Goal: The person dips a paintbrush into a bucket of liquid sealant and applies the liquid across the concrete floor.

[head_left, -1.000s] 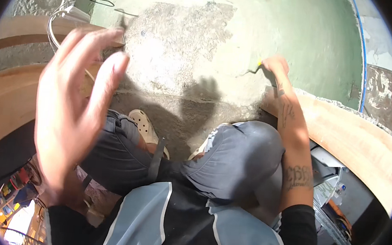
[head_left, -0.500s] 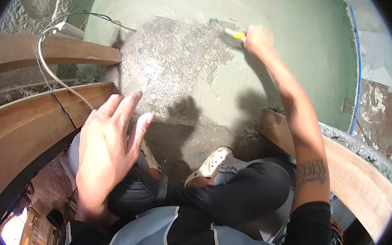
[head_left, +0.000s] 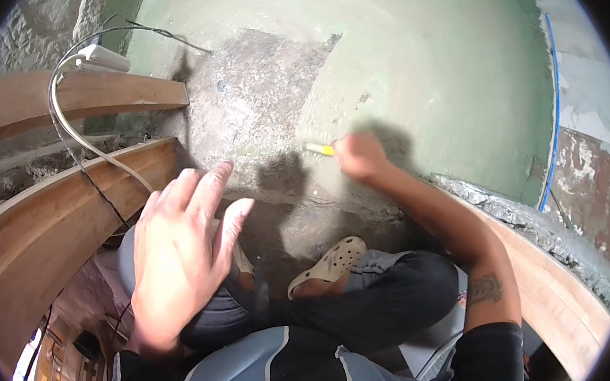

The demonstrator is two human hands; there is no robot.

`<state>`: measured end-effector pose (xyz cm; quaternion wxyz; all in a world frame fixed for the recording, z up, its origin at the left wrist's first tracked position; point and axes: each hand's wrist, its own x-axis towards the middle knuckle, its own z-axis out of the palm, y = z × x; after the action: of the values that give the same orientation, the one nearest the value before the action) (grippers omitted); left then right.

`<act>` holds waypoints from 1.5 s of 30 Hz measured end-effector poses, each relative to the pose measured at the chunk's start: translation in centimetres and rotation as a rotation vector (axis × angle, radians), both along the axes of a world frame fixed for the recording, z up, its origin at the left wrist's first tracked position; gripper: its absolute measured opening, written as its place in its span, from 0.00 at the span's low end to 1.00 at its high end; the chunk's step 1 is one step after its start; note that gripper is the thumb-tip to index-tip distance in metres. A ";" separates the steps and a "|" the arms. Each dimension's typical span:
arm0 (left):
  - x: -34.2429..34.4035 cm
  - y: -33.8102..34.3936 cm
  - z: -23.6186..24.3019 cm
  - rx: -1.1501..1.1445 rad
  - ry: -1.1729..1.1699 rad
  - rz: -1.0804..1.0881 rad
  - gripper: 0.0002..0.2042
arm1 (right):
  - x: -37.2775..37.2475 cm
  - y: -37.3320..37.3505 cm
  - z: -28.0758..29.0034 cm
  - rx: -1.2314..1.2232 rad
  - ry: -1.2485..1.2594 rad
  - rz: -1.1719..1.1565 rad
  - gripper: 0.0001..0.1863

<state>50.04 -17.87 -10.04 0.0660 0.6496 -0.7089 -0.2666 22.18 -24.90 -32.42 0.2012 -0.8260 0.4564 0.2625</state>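
My right hand (head_left: 360, 157) is closed around a putty knife (head_left: 319, 149) whose yellow and pale part shows to the left of the fist. The blade rests at or just over the floor; its edge is hard to make out. Smooth grey-green coating (head_left: 445, 79) covers the floor ahead and to the right. It borders a rough, speckled grey patch (head_left: 256, 85) left of the putty knife. Over my left knee hovers my left hand (head_left: 182, 252), fingers stretched out and thumb apart, holding nothing.
Two wooden frame pieces (head_left: 125, 95) (head_left: 79, 200) stand at the left, with dark and white cables (head_left: 62, 100) looping over them. Another board (head_left: 530, 268) runs along the right, beside a rough concrete edge (head_left: 507, 204). A blue line (head_left: 556, 96) edges the far right. My clog (head_left: 335, 262) stands close by.
My right hand has swept the putty knife toward me and to the left. Fresh coating now covers more of the rough patch's right side. The left hand has shifted slightly right and nearer.
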 end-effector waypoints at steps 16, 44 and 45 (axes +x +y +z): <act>-0.7 1.9 0.6 -0.010 0.038 0.002 0.17 | -5.5 0.4 -2.1 -0.497 -0.097 0.075 0.09; 1.1 2.8 0.6 -0.053 0.095 -0.043 0.14 | -3.2 0.4 -0.9 0.326 0.080 0.098 0.12; 1.2 2.8 0.6 -0.094 0.085 -0.072 0.14 | -4.6 -0.2 -0.1 0.265 0.119 0.098 0.11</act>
<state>51.23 -15.11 -9.42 0.1167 0.6080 -0.7402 -0.2624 17.55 -25.08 -32.50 0.2679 -0.7964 0.3883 0.3784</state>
